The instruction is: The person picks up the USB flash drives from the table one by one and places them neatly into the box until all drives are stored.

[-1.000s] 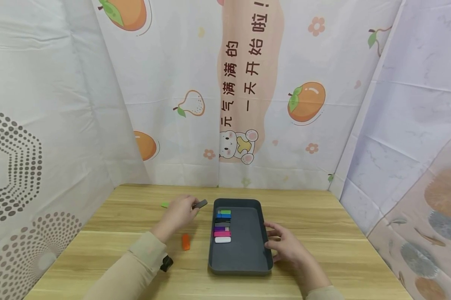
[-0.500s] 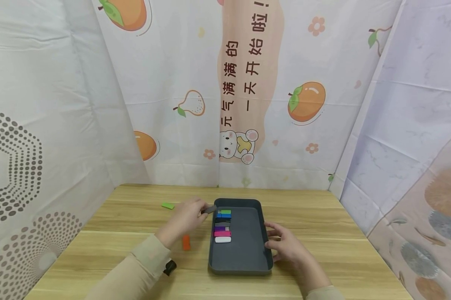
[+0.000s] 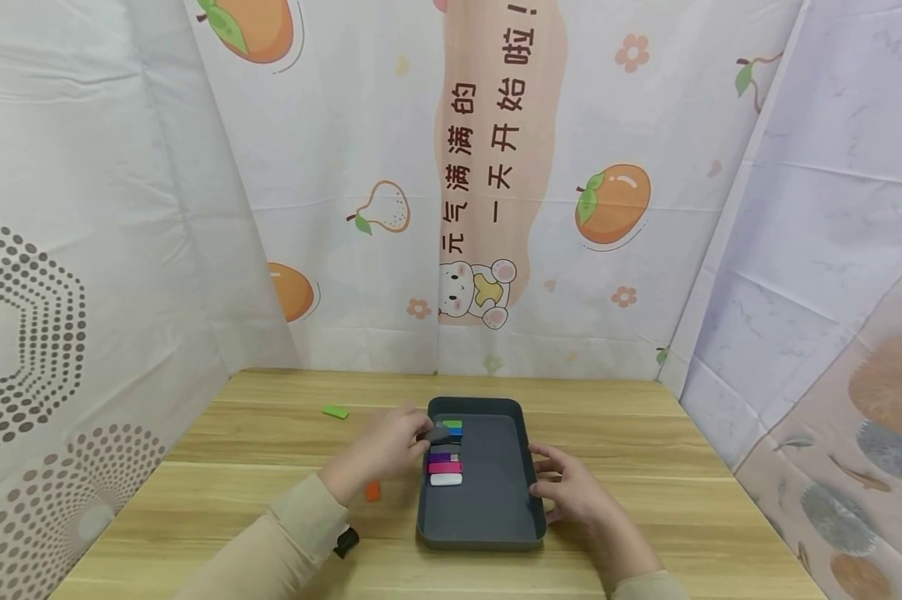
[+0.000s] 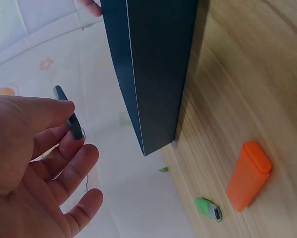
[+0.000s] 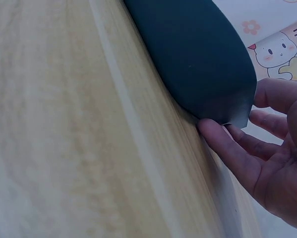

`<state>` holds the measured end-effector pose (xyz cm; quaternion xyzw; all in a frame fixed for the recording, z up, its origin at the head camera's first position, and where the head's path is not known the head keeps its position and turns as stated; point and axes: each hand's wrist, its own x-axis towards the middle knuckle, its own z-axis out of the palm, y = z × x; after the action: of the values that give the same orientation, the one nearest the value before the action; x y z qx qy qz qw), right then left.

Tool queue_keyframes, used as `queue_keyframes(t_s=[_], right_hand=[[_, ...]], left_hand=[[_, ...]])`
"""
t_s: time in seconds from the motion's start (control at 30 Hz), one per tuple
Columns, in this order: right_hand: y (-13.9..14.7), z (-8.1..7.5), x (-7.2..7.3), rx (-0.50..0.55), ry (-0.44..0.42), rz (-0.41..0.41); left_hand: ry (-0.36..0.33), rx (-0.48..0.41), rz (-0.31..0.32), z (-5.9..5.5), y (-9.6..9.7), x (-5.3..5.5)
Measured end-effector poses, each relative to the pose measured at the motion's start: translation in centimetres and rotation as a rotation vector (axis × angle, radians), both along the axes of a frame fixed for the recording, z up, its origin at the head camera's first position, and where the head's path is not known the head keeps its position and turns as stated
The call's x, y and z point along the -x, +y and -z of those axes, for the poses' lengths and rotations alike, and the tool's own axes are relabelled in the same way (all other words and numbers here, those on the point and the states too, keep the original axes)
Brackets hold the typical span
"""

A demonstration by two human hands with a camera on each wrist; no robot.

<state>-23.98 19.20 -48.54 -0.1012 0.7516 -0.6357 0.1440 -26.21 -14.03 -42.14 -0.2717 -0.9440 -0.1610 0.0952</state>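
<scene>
Apparently at the placing step: holding a dark grey stick point(image 3: 438, 434), probably a USB drive, over the left side of the dark tray point(image 3: 488, 504), above the far part of a row. Pinched between thumb and fingers point(image 4: 76, 168) of the left hand point(image 3: 387, 447), and raised off the tray floor, judging by the left wrist view. On the other side, relaxed and lightly curved, resting the right hand point(image 3: 571, 492) against the tray's right wall, likely for steadying. Next, seems to call for lowering into the tray, squaring up with the row and letting go without nudging neighbours; cannot tell which spot.

Lined up in the tray, far to near: green drive point(image 3: 453, 424), blue drive point(image 3: 455, 432), black drive point(image 3: 455, 442) partly hidden by the held stick, grey drive point(image 3: 445, 450), purple drive point(image 3: 438, 457), pink drive point(image 3: 445, 468), white drive point(image 3: 446, 480).

In the way: chiefly the left wall and the tightly set row. Loose on the table point(image 3: 623, 450): an orange stick point(image 3: 373, 491), partly hidden by the left wrist and easily brushed, and a light-green stick point(image 3: 336, 412) farther off. Beyond, a fruit-printed curtain point(image 3: 346, 275).
</scene>
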Motion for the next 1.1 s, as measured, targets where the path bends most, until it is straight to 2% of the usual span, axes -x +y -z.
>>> queue_keyframes(t_s=[0.23,0.53,0.77,1.1], right_hand=[[0.1,0.0,0.0,0.002,-0.002,0.001],[0.1,-0.1,-0.1,-0.006,0.0,0.01],[0.1,-0.1,-0.1,-0.012,0.005,0.007],[0.1,-0.1,0.0,-0.014,0.003,0.004]], left_hand=[[0.038,0.037,0.059,0.1,0.6,-0.3],[-0.02,0.061,0.059,0.4,1.5,-1.1],[0.019,0.082,0.092,1.0,1.9,-1.4],[0.0,0.193,0.052,2.1,2.2,-1.3]])
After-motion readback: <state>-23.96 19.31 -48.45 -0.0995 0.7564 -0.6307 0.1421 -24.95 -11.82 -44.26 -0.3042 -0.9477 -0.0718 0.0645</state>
